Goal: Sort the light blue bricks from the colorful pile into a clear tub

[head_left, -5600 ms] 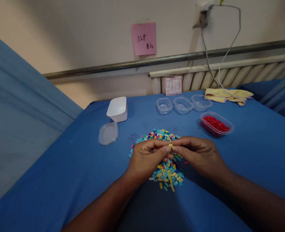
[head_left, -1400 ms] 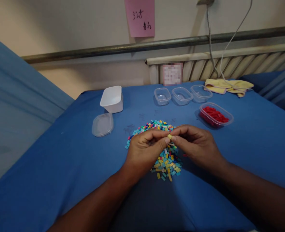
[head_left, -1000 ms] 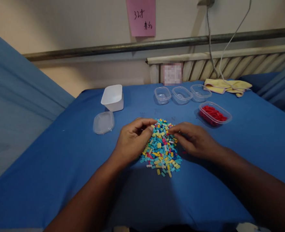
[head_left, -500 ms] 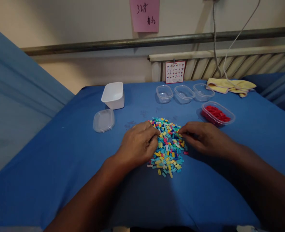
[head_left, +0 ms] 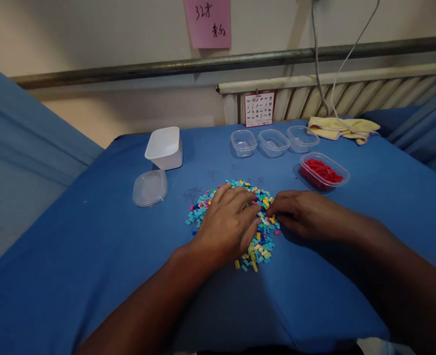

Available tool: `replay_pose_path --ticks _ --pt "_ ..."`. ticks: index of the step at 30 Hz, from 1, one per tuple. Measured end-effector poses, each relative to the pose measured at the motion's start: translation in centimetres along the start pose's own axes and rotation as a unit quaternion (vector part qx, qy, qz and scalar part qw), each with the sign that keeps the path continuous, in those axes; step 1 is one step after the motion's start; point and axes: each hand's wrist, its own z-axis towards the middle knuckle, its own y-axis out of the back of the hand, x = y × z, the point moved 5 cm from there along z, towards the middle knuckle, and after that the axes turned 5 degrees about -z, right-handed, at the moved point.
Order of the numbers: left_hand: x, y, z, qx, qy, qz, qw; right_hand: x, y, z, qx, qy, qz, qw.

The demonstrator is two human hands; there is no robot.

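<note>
A heap of tiny bricks [head_left: 199,211] in cyan, yellow, pink and blue lies in the middle of the blue table [head_left: 92,236]. My left hand [head_left: 228,224] rests flat on top of the heap, fingers spread, covering most of it. My right hand [head_left: 302,215] sits at the heap's right edge with its fingertips curled down into the bricks; whether they pinch one is hidden. A clear tub [head_left: 324,171] filled with red bricks stands to the right behind my right hand.
Three clear tubs [head_left: 273,142] stand in a row at the back. A white box [head_left: 164,147] and a clear lid [head_left: 150,187] lie at the back left. A yellow cloth [head_left: 342,128] with a cable lies far right. Blue fabric rises at the left.
Both hands held a small yellow piece together above the heap, then parted and dropped to the bricks. My left hand has now slid right onto the heap.
</note>
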Motion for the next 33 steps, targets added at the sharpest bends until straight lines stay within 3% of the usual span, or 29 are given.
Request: replay_pose_path --ticks 6,15,20,23,27,30,33 --pt "-1.0 -1.8 1.1 0.051 0.025 -0.004 0.998 -0.4 -0.3 0.1 0.018 0.0 -0.012 1.0" --pt "-0.3 -1.0 1.1 0.053 0.058 -0.075 0.994 0.2 -0.1 0.3 0.021 0.005 -0.002 1.0" --pt "-0.5 -1.0 1.1 0.064 0.034 -0.09 0.993 0.5 -0.6 0.3 0.015 0.029 0.003 0.999" --pt "-0.2 -0.8 0.9 0.039 0.023 -0.099 0.994 0.4 -0.3 0.2 -0.004 0.026 0.02 0.999" --pt "0.6 0.3 0.5 -0.023 0.027 -0.134 0.99 0.5 1.1 0.2 -0.088 0.004 0.095 0.992" --pt "1.2 1.2 0.3 -0.087 0.082 -0.259 0.959 0.5 1.5 0.3 -0.157 -0.046 0.218 0.962" --pt "1.9 1.2 0.0 -0.145 0.19 -0.445 0.863 0.6 0.3 0.8 -0.194 -0.125 0.415 0.88"
